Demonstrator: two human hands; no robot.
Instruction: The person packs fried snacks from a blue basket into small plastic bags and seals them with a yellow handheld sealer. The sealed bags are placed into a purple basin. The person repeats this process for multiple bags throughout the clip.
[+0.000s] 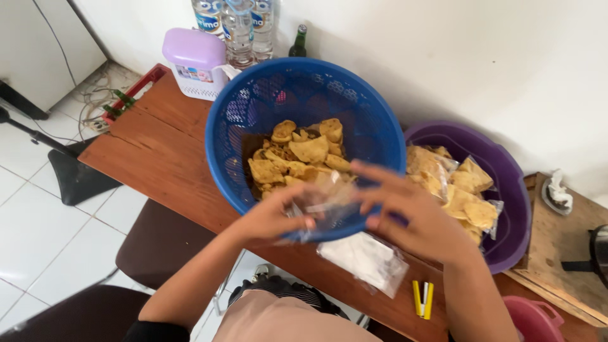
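Observation:
A blue perforated basket [373, 120] sits on the wooden table [158, 145] and holds a heap of yellow chips [297, 155]. Over its near rim both hands hold a small clear plastic bag [323, 199]. My left hand [272, 215] pinches the bag's left edge. My right hand [411, 215] grips its right side with fingers spread. Below them a stack of empty clear bags [364, 259] lies on the table.
A purple basin [506, 190] with several bagged chips stands to the right. A lilac box [193, 60], water bottles [237, 25] and a green bottle [299, 41] are at the back. A yellow clip [422, 299], a pink bucket [532, 320], brown chairs [158, 244].

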